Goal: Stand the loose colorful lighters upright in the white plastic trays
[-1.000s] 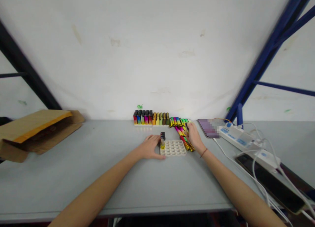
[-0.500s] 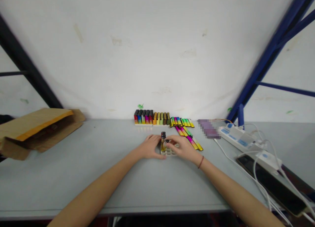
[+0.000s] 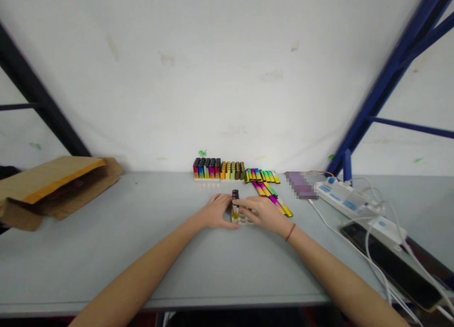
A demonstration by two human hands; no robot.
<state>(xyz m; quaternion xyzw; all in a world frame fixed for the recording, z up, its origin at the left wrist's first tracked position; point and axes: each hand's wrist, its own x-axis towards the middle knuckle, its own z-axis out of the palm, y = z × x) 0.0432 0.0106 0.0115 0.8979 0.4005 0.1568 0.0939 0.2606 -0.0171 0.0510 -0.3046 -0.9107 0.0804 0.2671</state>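
Observation:
A small white tray with round holes (image 3: 242, 219) lies on the grey table, mostly covered by my hands. One or two lighters (image 3: 235, 205) stand upright in its left edge. My left hand (image 3: 214, 212) rests against the tray's left side, fingers curled on it. My right hand (image 3: 262, 212) lies over the tray, its fingers pinched around a lighter next to the standing ones. Loose colourful lighters (image 3: 273, 199) lie flat just right of my right hand.
Upright lighters in rows (image 3: 217, 169) stand against the white wall. A cardboard box (image 3: 53, 185) lies at the left. At the right are a phone (image 3: 301, 184), power strips (image 3: 345, 194) with white cables, and a dark phone (image 3: 393, 263). Blue shelf posts (image 3: 383, 81) rise at right.
My right hand left the loose lighters at the right, came left over the tray with a lighter, and now sits beside the standing ones. My left hand has stayed put.

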